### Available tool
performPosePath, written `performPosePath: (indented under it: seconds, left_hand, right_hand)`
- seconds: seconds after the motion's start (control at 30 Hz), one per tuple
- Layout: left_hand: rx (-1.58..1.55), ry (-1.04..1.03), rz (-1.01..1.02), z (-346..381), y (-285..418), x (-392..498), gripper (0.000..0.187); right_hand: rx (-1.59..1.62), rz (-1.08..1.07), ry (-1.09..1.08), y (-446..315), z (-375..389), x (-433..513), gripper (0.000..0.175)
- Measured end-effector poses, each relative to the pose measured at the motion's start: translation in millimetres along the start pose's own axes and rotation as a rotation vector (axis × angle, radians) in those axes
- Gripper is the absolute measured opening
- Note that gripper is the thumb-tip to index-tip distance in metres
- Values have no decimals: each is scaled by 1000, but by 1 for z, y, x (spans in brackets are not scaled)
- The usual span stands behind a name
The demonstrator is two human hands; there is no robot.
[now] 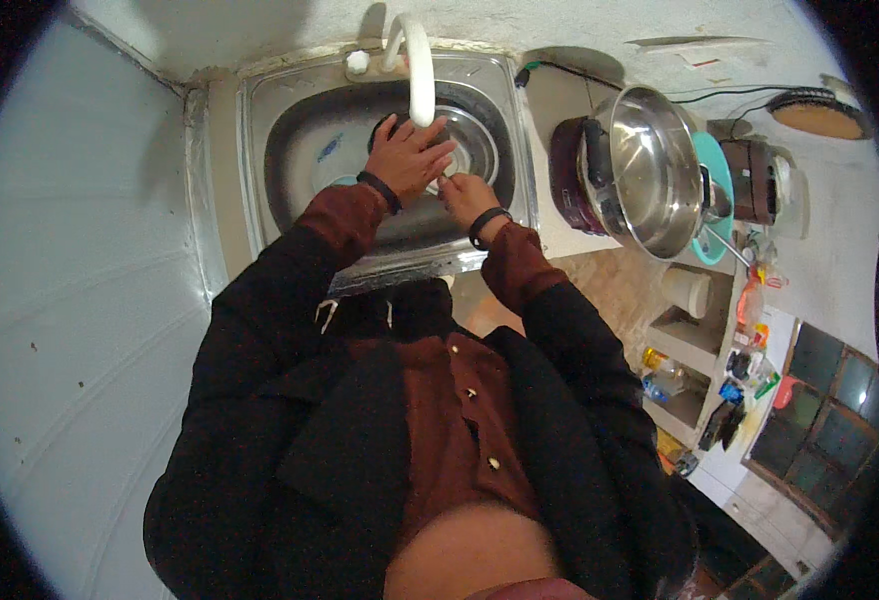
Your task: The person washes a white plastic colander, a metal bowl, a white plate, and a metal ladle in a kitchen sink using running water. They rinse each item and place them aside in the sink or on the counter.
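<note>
Below the white curved faucet spout point(423, 97), my left hand point(407, 161) is spread palm down, fingers apart, over a shiny round metal vessel point(477, 142) in the stainless steel sink point(297, 202). Whether the palm presses on anything is hidden. My right hand point(469, 196) is at the vessel's near side, close beside the left palm. Its thumb and fingers are curled together around a thin, light-coloured item point(432, 187), mostly covered by the left hand. A dark round edge point(374, 135) shows behind the left fingers. Part of a pale bluish dish point(343, 181) lies left of the left wrist.
Right of the sink, a large steel pot point(653, 172) sits tilted by a dark maroon appliance point(571, 176). Behind it are a turquoise basin point(713, 195) and a brown appliance point(754, 180). Shelves point(683, 337) with bottles stand lower right. A pale wall point(94, 262) borders the left.
</note>
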State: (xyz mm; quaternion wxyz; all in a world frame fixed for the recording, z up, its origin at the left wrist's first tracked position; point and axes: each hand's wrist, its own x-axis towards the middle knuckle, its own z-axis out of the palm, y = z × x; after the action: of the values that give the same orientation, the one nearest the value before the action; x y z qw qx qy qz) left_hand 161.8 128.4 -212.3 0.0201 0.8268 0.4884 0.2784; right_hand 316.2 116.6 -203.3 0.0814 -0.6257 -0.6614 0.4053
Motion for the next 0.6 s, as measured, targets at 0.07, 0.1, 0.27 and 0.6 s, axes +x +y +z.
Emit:
performPosePath:
  seconds: [0.07,0.1,0.27,0.6]
  left_hand:
    - [16,-135,-10,-1,-5,14,29]
    - [20,-204,-13,-2,-7,21,30]
    - [-568,-340,-440,14,-60,39,35]
    - [-168,209,-375,6,-1,-6,60]
  right_hand:
    - [-73,-11,18,-4,-10,-5,34]
    - [-89,-47,13,-7,-13,-10,34]
    - [-106,-147,9,-15,-10,-25,33]
    - [290,-34,-49,6,8,5,35]
